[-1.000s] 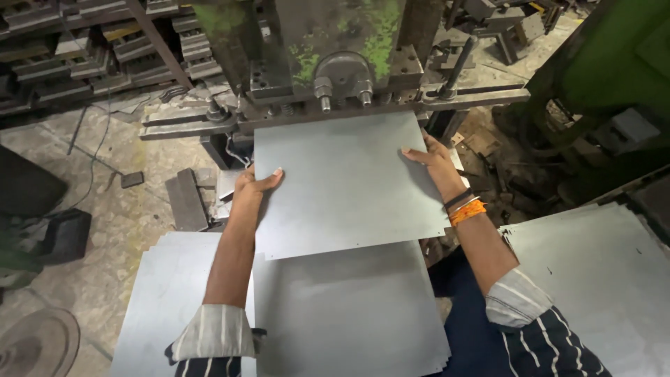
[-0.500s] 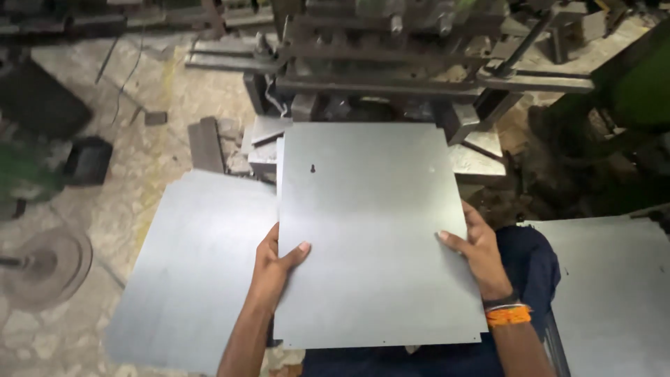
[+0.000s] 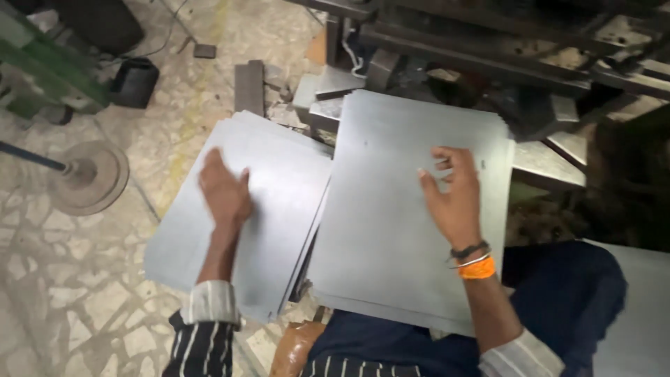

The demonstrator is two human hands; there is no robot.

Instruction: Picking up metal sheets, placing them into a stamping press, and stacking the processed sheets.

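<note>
A stack of grey metal sheets (image 3: 391,230) lies across my lap in front of the press machine (image 3: 488,49). My right hand (image 3: 452,192) rests flat on its top sheet, fingers spread, with bangles on the wrist. A second pile of grey metal sheets (image 3: 279,209) lies to the left, lower down by the floor. My left hand (image 3: 225,192) is flat on that pile, fingers together and blurred. Neither hand grips anything.
A round metal base with a rod (image 3: 87,174) stands on the stone floor at left. A black container (image 3: 134,80) and a grey metal block (image 3: 249,87) sit further back. Another sheet (image 3: 638,314) lies at far right.
Both hands held one sheet at the press, then drew it back toward me. That sheet now lies on the lap stack, and my left hand has shifted onto the left pile.
</note>
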